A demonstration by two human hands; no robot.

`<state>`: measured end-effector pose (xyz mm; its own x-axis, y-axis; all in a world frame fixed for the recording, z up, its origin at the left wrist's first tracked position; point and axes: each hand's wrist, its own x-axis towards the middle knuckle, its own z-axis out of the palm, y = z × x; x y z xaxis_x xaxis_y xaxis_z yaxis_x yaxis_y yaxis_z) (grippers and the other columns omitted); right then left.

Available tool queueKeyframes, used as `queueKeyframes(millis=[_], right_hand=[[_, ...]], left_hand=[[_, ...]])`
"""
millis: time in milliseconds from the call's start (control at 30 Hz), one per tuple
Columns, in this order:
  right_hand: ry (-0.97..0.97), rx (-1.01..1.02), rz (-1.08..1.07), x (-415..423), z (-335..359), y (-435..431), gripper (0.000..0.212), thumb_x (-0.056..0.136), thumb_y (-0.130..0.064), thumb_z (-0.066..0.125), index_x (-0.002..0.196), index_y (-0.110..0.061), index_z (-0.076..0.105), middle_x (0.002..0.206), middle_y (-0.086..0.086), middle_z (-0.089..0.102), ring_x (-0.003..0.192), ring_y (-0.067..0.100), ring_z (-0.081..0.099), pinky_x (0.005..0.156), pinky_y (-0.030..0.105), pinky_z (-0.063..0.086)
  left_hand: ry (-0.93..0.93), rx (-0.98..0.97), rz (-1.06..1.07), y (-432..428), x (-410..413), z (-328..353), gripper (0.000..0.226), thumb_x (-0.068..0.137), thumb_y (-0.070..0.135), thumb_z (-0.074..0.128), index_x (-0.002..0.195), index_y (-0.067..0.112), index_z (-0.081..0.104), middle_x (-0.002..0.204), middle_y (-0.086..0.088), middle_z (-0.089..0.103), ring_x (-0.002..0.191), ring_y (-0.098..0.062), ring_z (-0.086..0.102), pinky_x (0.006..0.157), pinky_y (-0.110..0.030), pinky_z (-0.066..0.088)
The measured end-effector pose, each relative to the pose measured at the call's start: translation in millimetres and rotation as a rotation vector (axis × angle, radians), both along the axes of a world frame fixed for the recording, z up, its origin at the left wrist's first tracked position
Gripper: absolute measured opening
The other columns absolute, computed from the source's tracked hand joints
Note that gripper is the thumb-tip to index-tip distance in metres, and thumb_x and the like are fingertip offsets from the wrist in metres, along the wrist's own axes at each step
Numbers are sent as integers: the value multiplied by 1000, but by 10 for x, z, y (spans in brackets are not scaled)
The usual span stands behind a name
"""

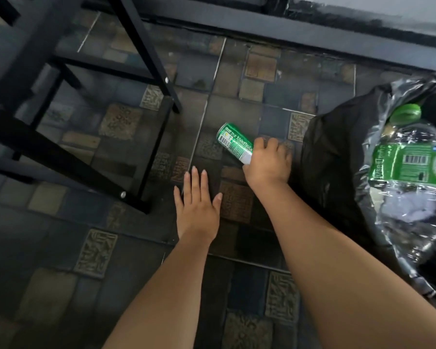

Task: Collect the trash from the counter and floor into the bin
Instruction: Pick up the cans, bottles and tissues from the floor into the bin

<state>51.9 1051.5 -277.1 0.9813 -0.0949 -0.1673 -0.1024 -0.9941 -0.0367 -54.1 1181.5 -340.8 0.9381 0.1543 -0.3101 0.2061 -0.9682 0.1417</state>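
The right hand wraps one end of the can to lift it binward; the left hand spreads wide, empty.

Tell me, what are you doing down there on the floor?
The right hand is closed around a green can lying on the tiled floor. The left hand is open and flat, holding nothing. Beside them, a bin with a black bag already holds a crushed plastic bottle.

Dim floor, soft overall blur, wide-angle bending at edges, glare on plastic
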Motion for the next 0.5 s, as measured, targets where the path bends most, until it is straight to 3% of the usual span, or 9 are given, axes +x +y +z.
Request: queueKeyframes(millis=[233, 333, 500], right_hand=[[-123, 336, -174, -166, 505, 194, 58, 85, -43, 66, 131, -14, 46, 129, 12, 41, 116, 32, 48, 86, 41, 48], [-204, 443, -170, -242, 833, 212, 59, 85, -45, 65, 134, -17, 45, 128, 8, 41, 115, 29, 49, 85, 40, 49], [-371, 545, -99, -409, 1495, 102, 60, 85, -45, 64, 135, -18, 45, 123, 5, 41, 110, 25, 49, 78, 33, 47]], left_hand=[[92, -28, 14, 7, 60, 52, 65, 102, 52, 4, 150, 18, -24, 159, -3, -30, 148, -21, -27, 120, -49, -10], [137, -91, 45, -54, 144, 262, 66, 103, 50, 8, 155, 16, -15, 163, -5, -21, 150, -23, -19, 122, -47, -6], [-69, -266, 25, -343, 230, 885, 63, 105, 44, 14, 158, 14, -1, 166, -6, -11, 152, -21, -12, 123, -42, -5]])
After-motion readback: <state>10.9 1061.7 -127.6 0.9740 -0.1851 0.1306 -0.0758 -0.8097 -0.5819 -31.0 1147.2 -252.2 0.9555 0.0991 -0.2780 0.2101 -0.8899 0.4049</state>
